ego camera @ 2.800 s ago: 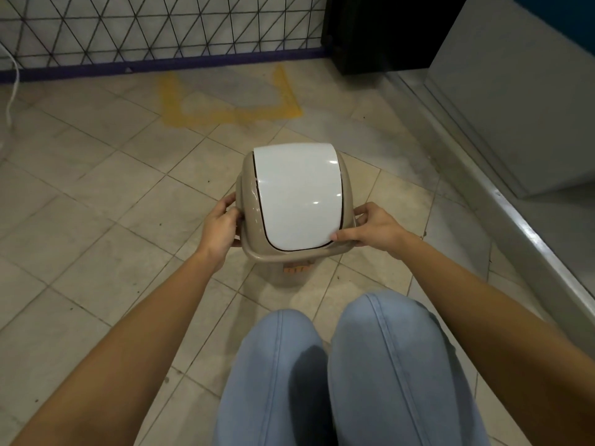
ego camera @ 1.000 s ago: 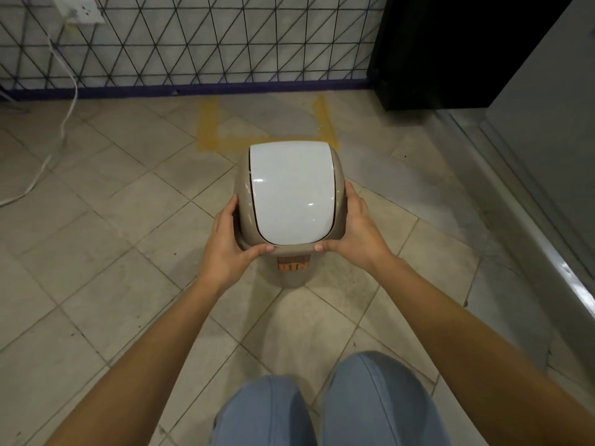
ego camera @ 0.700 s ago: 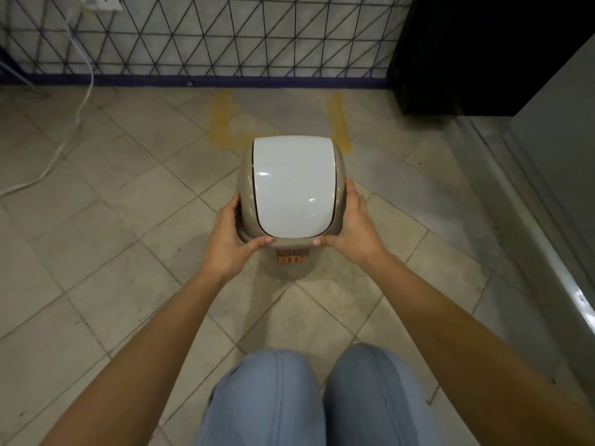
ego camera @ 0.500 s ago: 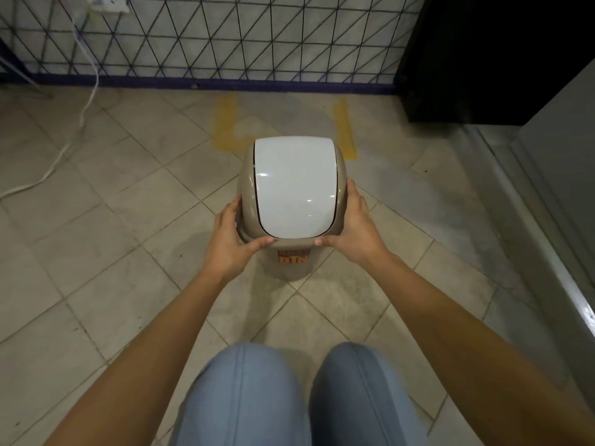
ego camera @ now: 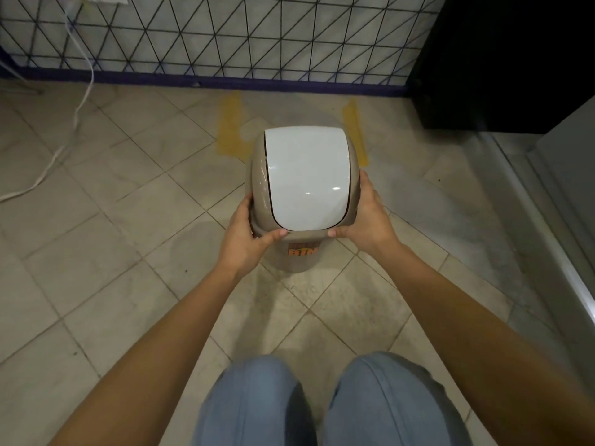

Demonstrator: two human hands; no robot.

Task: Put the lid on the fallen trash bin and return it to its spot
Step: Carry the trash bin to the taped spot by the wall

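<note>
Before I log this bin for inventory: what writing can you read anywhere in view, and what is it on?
"BIN", cut off at its right end: orange label on the trash bin, below the lid.
Line above it on the label: too blurred to read.
Nothing else legible.

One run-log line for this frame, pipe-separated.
trash bin upright, lid on | left hand, right hand grip lid sides | yellow floor marking just ahead

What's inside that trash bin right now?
Nothing inside shows: the lid covers the trash bin, and both hands, left hand and right hand, grip its rim.
</note>
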